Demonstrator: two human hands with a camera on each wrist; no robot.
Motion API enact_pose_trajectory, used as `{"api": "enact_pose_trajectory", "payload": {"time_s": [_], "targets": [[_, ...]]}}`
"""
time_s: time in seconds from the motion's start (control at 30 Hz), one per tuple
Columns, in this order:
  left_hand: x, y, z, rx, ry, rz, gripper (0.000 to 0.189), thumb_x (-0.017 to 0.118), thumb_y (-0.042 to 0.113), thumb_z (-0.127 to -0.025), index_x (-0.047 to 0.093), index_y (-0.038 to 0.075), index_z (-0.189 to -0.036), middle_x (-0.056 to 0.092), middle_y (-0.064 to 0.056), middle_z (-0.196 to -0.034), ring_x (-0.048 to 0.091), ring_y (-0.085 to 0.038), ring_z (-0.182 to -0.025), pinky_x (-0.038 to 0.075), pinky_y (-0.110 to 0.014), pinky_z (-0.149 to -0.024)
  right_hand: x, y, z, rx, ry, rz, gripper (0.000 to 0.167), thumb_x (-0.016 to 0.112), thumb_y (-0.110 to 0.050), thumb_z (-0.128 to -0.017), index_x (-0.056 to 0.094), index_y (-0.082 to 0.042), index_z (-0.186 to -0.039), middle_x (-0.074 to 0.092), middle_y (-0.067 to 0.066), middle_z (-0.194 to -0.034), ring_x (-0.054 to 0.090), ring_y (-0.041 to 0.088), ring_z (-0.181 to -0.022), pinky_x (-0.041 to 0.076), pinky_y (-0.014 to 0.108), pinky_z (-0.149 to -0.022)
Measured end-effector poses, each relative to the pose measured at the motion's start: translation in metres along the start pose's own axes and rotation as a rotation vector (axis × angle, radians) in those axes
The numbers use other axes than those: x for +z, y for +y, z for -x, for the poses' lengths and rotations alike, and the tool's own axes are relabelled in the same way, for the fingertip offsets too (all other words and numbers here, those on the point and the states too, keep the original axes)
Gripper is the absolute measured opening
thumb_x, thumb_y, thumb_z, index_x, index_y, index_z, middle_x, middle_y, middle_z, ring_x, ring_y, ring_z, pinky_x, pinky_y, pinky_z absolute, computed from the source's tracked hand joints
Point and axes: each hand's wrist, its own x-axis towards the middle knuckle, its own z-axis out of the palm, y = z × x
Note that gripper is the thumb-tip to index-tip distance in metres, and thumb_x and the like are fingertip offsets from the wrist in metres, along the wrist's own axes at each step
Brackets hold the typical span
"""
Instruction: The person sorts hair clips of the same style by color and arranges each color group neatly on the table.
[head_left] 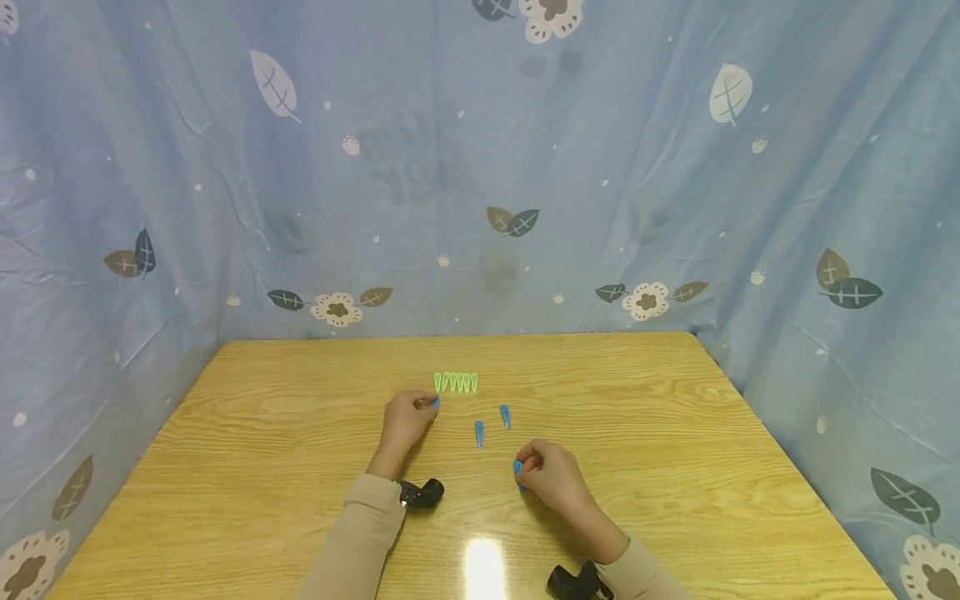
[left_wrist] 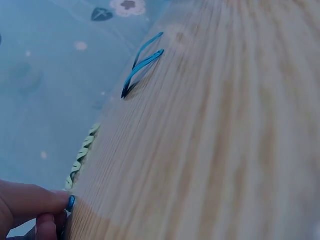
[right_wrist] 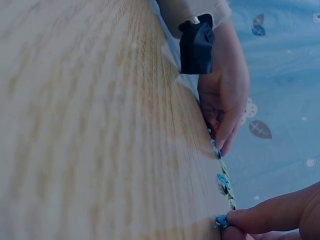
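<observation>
My left hand (head_left: 406,421) pinches a blue snap hair clip (head_left: 436,402) just below a row of light green hair clips (head_left: 456,382). In the left wrist view that clip (left_wrist: 71,203) shows only its end beside the fingertips. Nearer the front, my right hand (head_left: 555,481) holds another blue hair clip (head_left: 518,470) between thumb and fingers, partly covered by them. Between the two hands lie two loose blue clips, one on the left (head_left: 479,433) and one farther right (head_left: 506,416). The right wrist view shows the right hand's clip (right_wrist: 222,220) low, touching the wood.
A wooden table (head_left: 285,442) carries everything. Behind it and along both sides hangs a blue patterned curtain (head_left: 420,167). Black wrist cameras sit on the left wrist (head_left: 422,493) and the right wrist (head_left: 579,582). A bright glare patch marks the tabletop's front.
</observation>
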Motion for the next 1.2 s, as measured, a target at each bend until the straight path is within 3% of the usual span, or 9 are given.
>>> {"api": "enact_pose_trajectory", "payload": {"time_s": [0.27, 0.57, 0.8, 1.07, 1.2], "targets": [[0.000, -0.003, -0.001, 0.001, -0.011, 0.032, 0.022, 0.069, 0.013, -0.085, 0.073, 0.006, -0.105, 0.069, -0.010, -0.102, 0.059, -0.024, -0.089, 0.051, -0.031, -0.069, -0.003, 0.002, -0.001, 0.024, -0.029, -0.072, 0.016, 0.066, 0.002, -0.079, 0.065, 0.003, -0.095, 0.059, 0.004, -0.076, 0.053, 0.013, -0.065, 0.046, 0.019, -0.053], [0.000, -0.002, 0.000, -0.015, -0.033, 0.040, 0.022, 0.068, 0.013, -0.086, 0.072, 0.005, -0.106, 0.066, -0.010, -0.098, 0.053, -0.020, -0.083, 0.043, -0.023, -0.061, -0.002, -0.001, -0.010, 0.059, -0.064, -0.221, 0.022, 0.064, 0.001, -0.083, 0.065, 0.004, -0.104, 0.060, 0.008, -0.085, 0.057, 0.015, -0.073, 0.053, 0.022, -0.063], [0.000, -0.003, 0.001, -0.022, -0.022, 0.060, 0.022, 0.068, 0.014, -0.087, 0.073, 0.005, -0.106, 0.066, -0.010, -0.097, 0.053, -0.019, -0.081, 0.042, -0.024, -0.060, 0.006, -0.008, -0.028, 0.034, -0.066, -0.314, 0.026, 0.066, 0.000, -0.083, 0.062, 0.007, -0.108, 0.058, 0.010, -0.089, 0.056, 0.015, -0.075, 0.053, 0.021, -0.065], [0.001, -0.007, 0.001, -0.017, -0.017, 0.071, 0.022, 0.068, 0.014, -0.086, 0.073, 0.005, -0.106, 0.067, -0.008, -0.092, 0.055, -0.019, -0.079, 0.044, -0.024, -0.060, 0.017, -0.021, -0.051, 0.033, -0.074, -0.406, 0.032, 0.064, 0.001, -0.086, 0.059, 0.011, -0.115, 0.057, 0.015, -0.096, 0.059, 0.017, -0.079, 0.058, 0.036, -0.075], [0.002, -0.008, 0.000, -0.013, -0.009, 0.062, 0.021, 0.069, 0.013, -0.086, 0.073, 0.006, -0.105, 0.067, -0.007, -0.090, 0.057, -0.019, -0.079, 0.045, -0.025, -0.061, 0.024, -0.029, -0.064, 0.029, -0.052, -0.408, 0.031, 0.064, 0.000, -0.086, 0.060, 0.009, -0.115, 0.058, 0.013, -0.095, 0.060, 0.016, -0.078, 0.058, 0.034, -0.075]]}}
